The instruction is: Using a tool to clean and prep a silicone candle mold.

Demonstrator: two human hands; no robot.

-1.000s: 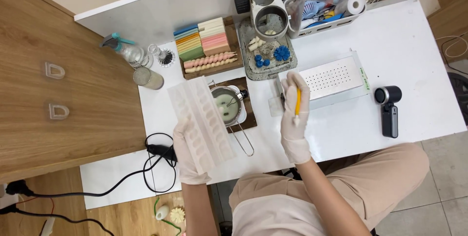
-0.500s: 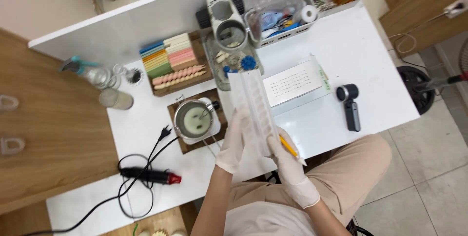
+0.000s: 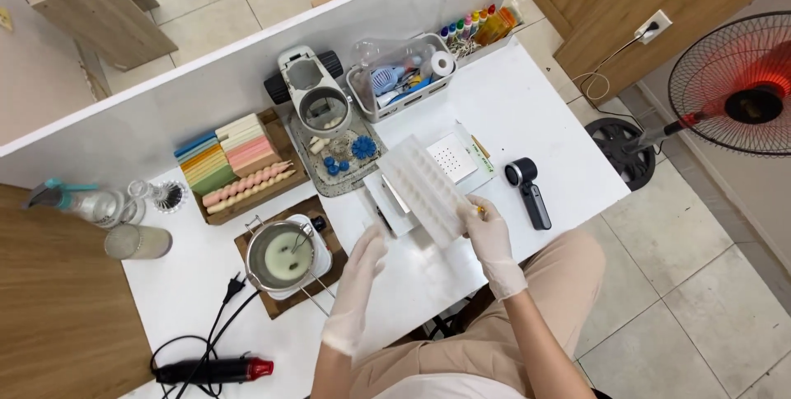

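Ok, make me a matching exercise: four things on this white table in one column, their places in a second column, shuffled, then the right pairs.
Things:
1. translucent mould tray
2. metal pot
3. black heat gun
4. clear spray bottle

Places:
A. table's near left corner, cord attached
B. on a wooden board, left of the left hand
C. far left edge, beside a glass
D. held up by the right hand

Pairs: 1-D, 2-B, 3-A, 4-C

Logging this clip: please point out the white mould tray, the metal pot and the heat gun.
white mould tray [image 3: 420, 189], head view, middle of its ribbed face
metal pot [image 3: 280, 252], head view, pale liquid inside
heat gun [image 3: 210, 371], head view, black body
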